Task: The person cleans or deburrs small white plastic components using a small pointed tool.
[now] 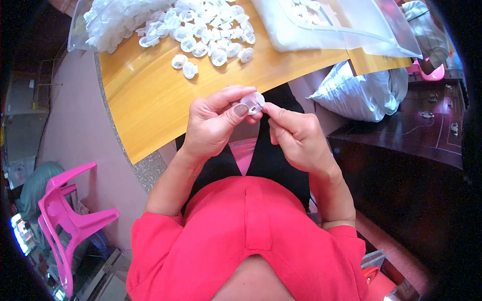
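Note:
Between the thumb and fingers of my left hand (213, 118) is a small round white plastic part (254, 102) with cut-outs in its face. My right hand (298, 133) meets its right side, thumb and forefinger pinched at a small thin piece too tiny to name. Both hands are raised over my lap, just off the near edge of the wooden table (155, 100). Farther back on the table lies a loose pile of similar white plastic parts (211, 30), two of them apart from the rest on the near side.
A clear bag of white pieces (118, 25) stands at the table's far left. On the far right is a translucent plastic bin (321, 37). A white sack (364, 93) lies beside the table, near a dark surface (401, 140). At left is a pink plastic chair (75, 220).

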`<state>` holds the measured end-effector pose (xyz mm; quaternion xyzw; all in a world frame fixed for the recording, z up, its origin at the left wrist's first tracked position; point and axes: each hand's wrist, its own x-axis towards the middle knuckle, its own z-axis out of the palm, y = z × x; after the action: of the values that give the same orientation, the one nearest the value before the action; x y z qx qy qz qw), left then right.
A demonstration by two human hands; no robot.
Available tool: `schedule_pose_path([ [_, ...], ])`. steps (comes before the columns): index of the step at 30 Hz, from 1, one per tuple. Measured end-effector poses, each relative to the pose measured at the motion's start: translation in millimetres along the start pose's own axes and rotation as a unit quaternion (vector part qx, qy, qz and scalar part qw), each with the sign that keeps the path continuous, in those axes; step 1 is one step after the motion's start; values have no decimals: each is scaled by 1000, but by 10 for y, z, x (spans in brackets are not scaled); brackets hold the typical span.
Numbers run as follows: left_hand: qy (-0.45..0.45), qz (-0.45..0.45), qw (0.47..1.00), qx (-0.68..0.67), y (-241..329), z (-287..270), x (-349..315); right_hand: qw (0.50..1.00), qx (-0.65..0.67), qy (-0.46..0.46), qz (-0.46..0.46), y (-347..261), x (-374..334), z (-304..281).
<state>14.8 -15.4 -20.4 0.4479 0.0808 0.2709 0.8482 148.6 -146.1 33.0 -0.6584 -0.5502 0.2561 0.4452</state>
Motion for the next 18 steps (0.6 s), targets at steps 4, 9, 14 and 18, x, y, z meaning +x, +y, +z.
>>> schedule_pose_path([
  [4,7,-9,1000,2,-25,-20,9,988,104,-21,113,37,-8,11],
  [9,11,-15,999,-33,-73,-38,13,959,209,-40,186,25,21,-22],
  [14,7,-43,997,-60,-80,-90,22,940,234,-51,244,1,41,-14],
  [18,36,-94,989,-112,-2,-54,34,986,65,-22,155,-28,-28,24],
])
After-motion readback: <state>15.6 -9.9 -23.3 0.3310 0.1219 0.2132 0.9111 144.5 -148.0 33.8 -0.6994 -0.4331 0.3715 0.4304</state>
